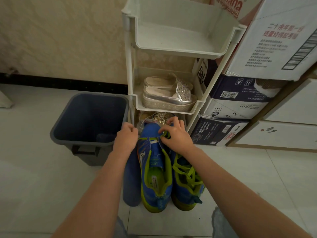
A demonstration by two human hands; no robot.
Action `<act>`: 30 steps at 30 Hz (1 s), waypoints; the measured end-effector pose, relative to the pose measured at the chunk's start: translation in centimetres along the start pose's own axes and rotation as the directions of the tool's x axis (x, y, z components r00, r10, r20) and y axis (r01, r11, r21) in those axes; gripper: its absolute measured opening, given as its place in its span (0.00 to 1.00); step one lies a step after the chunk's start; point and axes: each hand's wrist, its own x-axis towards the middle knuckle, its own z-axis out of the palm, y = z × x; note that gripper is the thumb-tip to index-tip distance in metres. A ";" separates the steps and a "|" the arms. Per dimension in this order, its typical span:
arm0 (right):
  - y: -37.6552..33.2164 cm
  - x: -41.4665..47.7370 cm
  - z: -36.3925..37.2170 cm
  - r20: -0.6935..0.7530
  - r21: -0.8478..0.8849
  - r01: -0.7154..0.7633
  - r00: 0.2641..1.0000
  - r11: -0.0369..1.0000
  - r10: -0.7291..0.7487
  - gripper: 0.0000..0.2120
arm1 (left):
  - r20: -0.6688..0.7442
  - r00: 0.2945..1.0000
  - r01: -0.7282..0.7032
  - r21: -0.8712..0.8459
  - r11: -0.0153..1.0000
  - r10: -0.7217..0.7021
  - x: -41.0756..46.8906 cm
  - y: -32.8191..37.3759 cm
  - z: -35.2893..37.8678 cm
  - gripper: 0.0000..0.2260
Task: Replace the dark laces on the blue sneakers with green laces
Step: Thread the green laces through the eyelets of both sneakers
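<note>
Two blue sneakers with lime-green trim stand side by side on the floor, toes toward the rack. The left sneaker [155, 170] has a green lace [148, 138] crossing only its lowest eyelets near the toe. My left hand [126, 138] grips one end of that lace at the sneaker's left edge. My right hand [175, 134] pinches the other end at the right edge. The right sneaker [187, 184] is fully laced in green.
A dark blue bin [72, 117] stands to the left on the tiled floor. A white plastic shoe rack [131, 66] with silver slip-ons [169, 95] stands just behind the sneakers. Stacked cardboard boxes [240, 103] fill the right. A blue insole [131, 177] lies beside the left sneaker.
</note>
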 end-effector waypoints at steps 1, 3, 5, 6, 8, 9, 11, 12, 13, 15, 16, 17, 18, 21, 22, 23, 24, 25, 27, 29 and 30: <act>0.0 0.0 0.2 -0.005 -0.027 0.004 1.000 1.000 -0.004 0.10 | 0.008 0.998 -0.061 0.056 0.997 0.060 -0.1 -0.1 0.1 0.11; 0.0 0.0 0.5 -0.014 -0.051 -0.008 1.000 0.999 0.008 0.09 | 0.045 0.990 -0.136 0.089 0.987 0.133 -0.2 -0.3 0.5 0.10; 0.0 0.1 0.6 -0.017 -0.078 -0.022 1.000 0.997 0.020 0.09 | 0.061 0.986 -0.160 0.106 0.981 0.154 -0.2 -0.4 0.8 0.08; 0.0 0.2 0.6 -0.003 -0.102 -0.029 1.000 0.994 0.029 0.09 | 0.067 0.985 -0.167 0.117 0.979 0.160 -0.1 -0.6 0.9 0.07; 0.1 0.4 0.5 0.038 -0.154 -0.048 0.998 0.987 0.054 0.12 | 0.076 0.983 -0.174 0.136 0.975 0.165 0.0 -0.9 1.2 0.05; 0.1 0.4 0.5 0.053 -0.166 -0.060 0.996 0.984 0.070 0.13 | 0.078 0.983 -0.176 0.140 0.974 0.166 -0.1 -1.0 1.3 0.04; 0.2 0.4 0.4 0.071 -0.135 -0.092 0.992 0.987 0.103 0.15 | 0.066 0.982 -0.185 0.136 0.973 0.177 -0.2 -1.1 1.5 0.04; 0.2 0.4 0.4 0.082 -0.100 -0.102 0.990 0.990 0.111 0.15 | 0.052 0.982 -0.189 0.132 0.973 0.184 -0.3 -1.2 1.6 0.04; 0.3 0.4 0.4 0.096 -0.073 -0.102 0.989 0.992 0.108 0.15 | 0.038 0.981 -0.194 0.133 0.972 0.191 -0.3 -1.2 1.7 0.03; 0.4 0.4 0.6 0.110 -0.064 -0.091 0.989 0.994 0.098 0.15 | 0.022 0.981 -0.192 0.147 0.970 0.191 -0.3 -1.2 1.8 0.02; 0.5 0.5 0.7 0.102 -0.057 -0.094 0.990 0.994 0.099 0.15 | 0.020 0.983 -0.183 0.151 0.971 0.182 -0.3 -1.2 1.8 0.02; 0.6 0.5 0.7 0.085 -0.043 -0.100 0.991 0.994 0.104 0.14 | 0.023 0.985 -0.173 0.152 0.973 0.171 -0.3 -1.2 1.9 0.03; 0.7 0.5 0.7 0.067 -0.028 -0.099 0.993 0.995 0.101 0.13 | 0.027 0.986 -0.164 0.152 0.975 0.162 -0.2 -1.1 1.9 0.03; 0.9 0.6 0.7 0.063 -0.008 -0.052 0.997 0.999 0.052 0.11 | 0.046 0.989 -0.148 0.152 0.977 0.142 -0.3 -1.0 2.0 0.06; 0.9 0.6 0.7 0.068 0.003 -0.040 0.997 0.999 0.040 0.10 | 0.053 0.990 -0.140 0.145 0.980 0.133 -0.3 -1.0 2.0 0.06; 1.0 0.6 0.7 0.066 0.013 -0.039 0.997 0.999 0.038 0.09 | 0.058 0.990 -0.133 0.139 0.981 0.126 -0.2 -1.0 2.0 0.06; 1.0 0.7 0.7 0.061 0.017 -0.047 0.997 0.999 0.046 0.09 | 0.064 0.991 -0.124 0.133 0.983 0.116 -0.2 -1.0 2.1 0.07; 1.0 0.7 0.8 0.057 0.010 -0.053 0.997 0.999 0.052 0.09 | 0.069 0.992 -0.114 0.129 0.985 0.105 -0.1 -1.0 2.1 0.07; 1.0 1.0 1.1 0.083 -0.022 -0.073 0.994 0.997 0.075 0.11 | 0.074 0.994 -0.087 0.127 0.988 0.078 0.1 -1.0 2.3 0.08; 0.8 1.4 1.5 0.158 -0.063 -0.125 0.978 0.990 0.133 0.15 | 0.064 0.997 -0.058 0.119 0.991 0.051 0.3 -1.0 2.4 0.10; 0.7 1.6 1.7 0.188 -0.082 -0.155 0.968 0.985 0.168 0.16 | 0.062 0.997 -0.044 0.115 0.992 0.037 0.4 -1.0 2.5 0.10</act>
